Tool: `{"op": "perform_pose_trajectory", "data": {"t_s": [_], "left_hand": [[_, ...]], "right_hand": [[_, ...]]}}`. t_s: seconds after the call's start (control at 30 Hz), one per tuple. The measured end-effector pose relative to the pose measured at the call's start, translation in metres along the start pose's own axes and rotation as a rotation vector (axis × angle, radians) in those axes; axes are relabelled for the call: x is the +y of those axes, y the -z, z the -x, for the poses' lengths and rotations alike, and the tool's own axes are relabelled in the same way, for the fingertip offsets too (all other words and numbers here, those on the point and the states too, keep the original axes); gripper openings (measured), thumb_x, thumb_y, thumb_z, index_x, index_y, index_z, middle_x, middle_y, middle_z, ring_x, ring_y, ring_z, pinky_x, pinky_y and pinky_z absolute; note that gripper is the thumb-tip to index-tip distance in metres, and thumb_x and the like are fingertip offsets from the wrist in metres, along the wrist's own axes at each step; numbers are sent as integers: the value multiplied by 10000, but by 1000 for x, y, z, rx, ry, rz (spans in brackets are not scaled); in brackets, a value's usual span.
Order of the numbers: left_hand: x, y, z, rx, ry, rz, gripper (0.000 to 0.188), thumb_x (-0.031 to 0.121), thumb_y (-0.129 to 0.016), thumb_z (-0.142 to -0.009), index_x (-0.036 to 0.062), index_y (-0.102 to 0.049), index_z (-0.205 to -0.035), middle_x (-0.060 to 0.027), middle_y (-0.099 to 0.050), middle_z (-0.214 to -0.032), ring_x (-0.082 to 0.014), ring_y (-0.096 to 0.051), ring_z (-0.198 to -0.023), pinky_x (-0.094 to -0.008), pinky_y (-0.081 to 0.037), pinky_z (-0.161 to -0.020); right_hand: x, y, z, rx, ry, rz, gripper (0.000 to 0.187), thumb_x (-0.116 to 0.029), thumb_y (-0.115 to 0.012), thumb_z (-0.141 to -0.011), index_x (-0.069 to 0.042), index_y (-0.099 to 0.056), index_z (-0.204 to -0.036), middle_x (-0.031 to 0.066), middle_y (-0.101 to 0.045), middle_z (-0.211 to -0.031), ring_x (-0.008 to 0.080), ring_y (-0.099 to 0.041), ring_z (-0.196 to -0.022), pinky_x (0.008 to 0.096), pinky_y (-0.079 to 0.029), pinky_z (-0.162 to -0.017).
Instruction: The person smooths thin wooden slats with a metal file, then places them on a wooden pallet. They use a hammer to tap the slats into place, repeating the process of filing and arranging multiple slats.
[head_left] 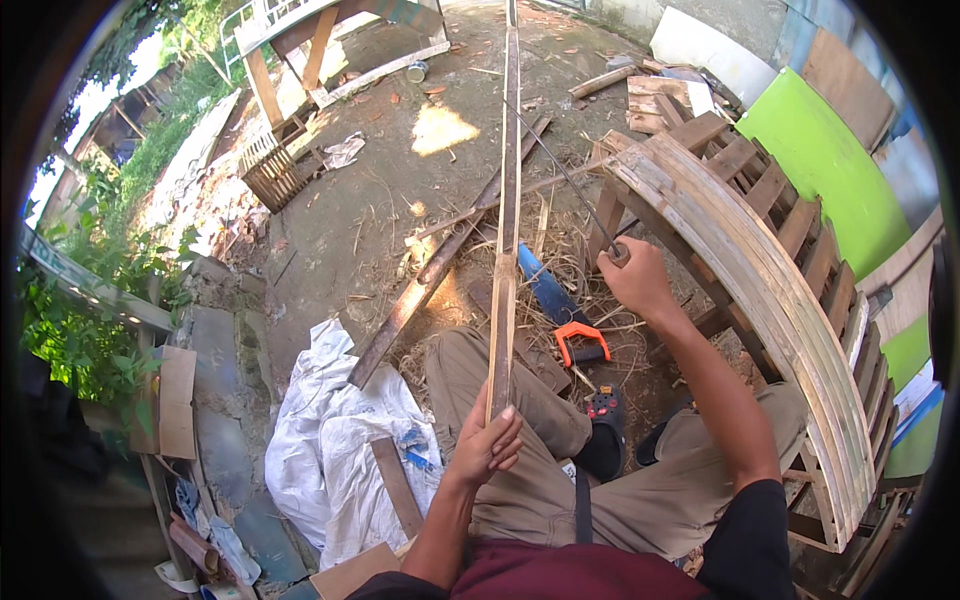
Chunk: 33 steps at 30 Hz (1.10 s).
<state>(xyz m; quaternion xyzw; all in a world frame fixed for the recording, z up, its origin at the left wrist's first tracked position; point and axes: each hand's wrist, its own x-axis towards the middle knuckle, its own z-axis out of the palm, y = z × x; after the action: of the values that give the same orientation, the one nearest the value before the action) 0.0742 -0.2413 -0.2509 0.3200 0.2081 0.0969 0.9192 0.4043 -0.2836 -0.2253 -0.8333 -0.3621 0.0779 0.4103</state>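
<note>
Left grip: the person's left grip (487,437) pinches the near end of a wooden strip (502,310), thumb laid along it.
Wooden strip: long and narrow, it lies straight ahead of the left grip, its long axis running away past the top of the view.
Right grip: farther forward and to the right, the right grip (637,280) is wrapped around the near end of a thin dark rod (560,171).
Rod to strip: the rod slants forward and left from the right grip until it meets the strip's line; contact cannot be told.
Nearer hand: the left, already on the strip; the right stands apart from it.
Handsaw: the blue-bladed handsaw (546,283) lies left of the right grip.
White cloth: a crumpled white cloth (300,440) spreads left of the left grip.
</note>
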Motion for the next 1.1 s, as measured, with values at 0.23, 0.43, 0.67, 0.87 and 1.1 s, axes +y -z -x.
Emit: {"op": "perform_pose_trajectory", "data": {"t_s": [0.23, 0.43, 0.67, 0.87, 1.1], "left_hand": [[-21, 32, -12, -96, -108, -23, 568, 192, -400, -1114, 354, -167, -1606, 15, -325, -602, -67, -267, -413, -221, -289, -395], [-33, 47, -13, -245, -109, 81, 465, 333, -397, -1117, 345, -265, -1563, 13, -352, -598, -68, -296, -404, -228, -325, -421], [-45, 47, -15, -375, -14, 140, 546, 347, -454, -1098, 235, -250, -1592, -28, -466, -676, -95, -417, -448, -243, -392, -474], [4, -15, -51, 40, -99, -102, 436, 300, -454, -1101, 74, -406, -1470, -26, -490, -707, -97, -436, -466, -241, -394, -455], [49, -21, -86, 62, -37, -104, 239, 323, -459, -1101, 96, -531, -1123, 40, -355, -661, -51, -279, -438, -222, -241, -370]], "right_hand": [[-6, -33, 9, 76, -35, -587, 307, -247, -712, -960, -56, -584, -756, 12, -589, -617, 87, -514, -489, 295, -391, -466], [-71, -30, 1, -34, -71, -791, 302, -264, -784, -926, -51, -611, -800, 41, -672, -739, 70, -552, -566, 246, -446, -526], [-102, -37, 1, 75, 64, -758, 266, -192, -815, -887, -60, -591, -832, -14, -620, -786, 46, -517, -672, 250, -462, -643], [-82, -47, 21, 70, 108, -684, 272, -175, -808, -886, -66, -569, -817, -36, -593, -734, 40, -512, -681, 262, -456, -638], [-44, -15, 42, -35, 268, 95, 340, -303, -789, -855, -33, -597, -777, 103, -611, -606, 231, -608, -567, 388, -491, -552]]}}
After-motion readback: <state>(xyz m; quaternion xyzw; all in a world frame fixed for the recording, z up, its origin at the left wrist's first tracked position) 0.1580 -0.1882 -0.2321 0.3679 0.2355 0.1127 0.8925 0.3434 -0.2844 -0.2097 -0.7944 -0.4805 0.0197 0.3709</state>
